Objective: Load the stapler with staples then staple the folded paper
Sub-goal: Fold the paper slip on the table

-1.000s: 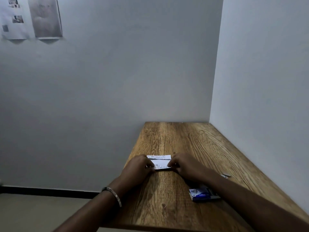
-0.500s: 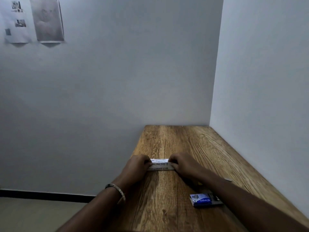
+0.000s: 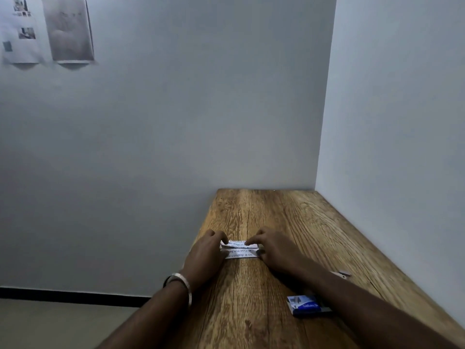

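A narrow strip of folded white printed paper [image 3: 240,251] lies on the wooden table [image 3: 289,217], its upper flap lifted slightly. My left hand [image 3: 205,256], with a metal bangle at the wrist, pinches the paper's left end. My right hand [image 3: 274,250] holds the right end, with a finger on the top fold. A small blue staple box [image 3: 305,305] lies on the table under my right forearm. A bit of a small light object [image 3: 343,274] shows just beyond that forearm; I cannot tell what it is. No stapler is plainly visible.
The table stands in a corner, with one grey wall behind it and another along its right side. Its left edge drops to the floor. Two printed sheets [image 3: 47,28] hang on the wall at the upper left.
The paper has gone from a wider piece to a narrow strip as both hands folded it over. Both hands stayed at its ends; the right fingers now lie on the top fold.
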Available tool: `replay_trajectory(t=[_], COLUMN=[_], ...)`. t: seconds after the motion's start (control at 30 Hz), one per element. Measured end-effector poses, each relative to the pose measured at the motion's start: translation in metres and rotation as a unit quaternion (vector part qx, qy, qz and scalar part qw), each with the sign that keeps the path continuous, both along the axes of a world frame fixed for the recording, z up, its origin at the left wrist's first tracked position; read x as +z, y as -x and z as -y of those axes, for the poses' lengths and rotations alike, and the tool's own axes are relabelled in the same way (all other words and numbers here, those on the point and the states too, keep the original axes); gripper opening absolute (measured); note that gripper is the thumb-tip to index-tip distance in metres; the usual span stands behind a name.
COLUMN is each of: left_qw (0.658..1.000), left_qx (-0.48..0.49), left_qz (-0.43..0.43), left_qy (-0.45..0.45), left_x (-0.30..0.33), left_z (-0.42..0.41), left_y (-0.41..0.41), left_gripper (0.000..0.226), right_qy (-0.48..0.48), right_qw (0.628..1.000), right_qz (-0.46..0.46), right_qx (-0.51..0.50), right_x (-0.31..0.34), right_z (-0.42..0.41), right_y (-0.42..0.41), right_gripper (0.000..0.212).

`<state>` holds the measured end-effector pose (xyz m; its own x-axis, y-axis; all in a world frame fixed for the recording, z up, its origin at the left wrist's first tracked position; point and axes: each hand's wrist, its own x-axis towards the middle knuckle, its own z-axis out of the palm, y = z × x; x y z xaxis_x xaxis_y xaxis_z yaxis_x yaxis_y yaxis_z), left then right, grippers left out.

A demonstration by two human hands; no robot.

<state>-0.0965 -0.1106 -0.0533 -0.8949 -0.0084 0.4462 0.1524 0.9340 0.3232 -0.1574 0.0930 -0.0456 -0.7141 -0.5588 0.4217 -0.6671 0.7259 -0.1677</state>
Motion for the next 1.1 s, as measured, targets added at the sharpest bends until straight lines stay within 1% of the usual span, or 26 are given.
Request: replay_trajectory(t=[0.13, 0.2, 0.43, 0.53, 0.63, 0.77, 0.9, 1.0, 1.1], left_qw=[0.992, 0.989, 0.993, 0.998, 0.996, 0.991, 0.983, 0.966, 0.931], left_qx=[0.001, -0.005, -0.001, 0.006, 0.025, 0.053, 0.086, 0.102, 0.105], left_qz=[-0.061, -0.079, -0.013, 0.045, 0.080, 0.113, 0.131, 0.170, 0.192], left_qy=[0.106, 0.127, 0.119, 0.050, -0.021, -0.055, -0.094, -0.167, -0.291], left_x=[-0.001, -0.001, 0.000, 0.003, 0.007, 0.016, 0.029, 0.035, 0.036], left_z=[-0.003, -0.005, 0.001, 0.003, 0.000, -0.006, -0.008, -0.010, -0.011], left_y=[-0.002, -0.003, -0.009, -0.011, -0.009, -0.007, -0.007, -0.006, -0.005], left_gripper=[0.015, 0.015, 0.024, 0.027, 0.033, 0.036, 0.027, 0.022, 0.021], right_qy=[-0.060, -0.073, -0.057, -0.073, -0.082, -0.077, -0.071, -0.073, -0.067], right_qw=[0.996, 0.994, 0.996, 0.994, 0.995, 0.996, 0.997, 0.997, 0.997], right_qz=[-0.057, -0.066, 0.035, 0.044, 0.025, 0.005, -0.010, -0.014, -0.013], right_qx=[0.037, 0.046, 0.053, 0.062, 0.060, 0.051, 0.039, 0.035, 0.029], right_x=[0.004, 0.004, 0.004, 0.009, 0.009, 0.007, 0.007, 0.008, 0.007], right_z=[0.001, 0.000, -0.003, -0.001, 0.000, 0.001, 0.002, 0.003, 0.004], right_y=[-0.005, -0.007, -0.005, -0.002, -0.002, -0.004, -0.006, -0.008, -0.010], right_gripper=[0.027, 0.026, 0.028, 0.026, 0.025, 0.026, 0.028, 0.028, 0.028])
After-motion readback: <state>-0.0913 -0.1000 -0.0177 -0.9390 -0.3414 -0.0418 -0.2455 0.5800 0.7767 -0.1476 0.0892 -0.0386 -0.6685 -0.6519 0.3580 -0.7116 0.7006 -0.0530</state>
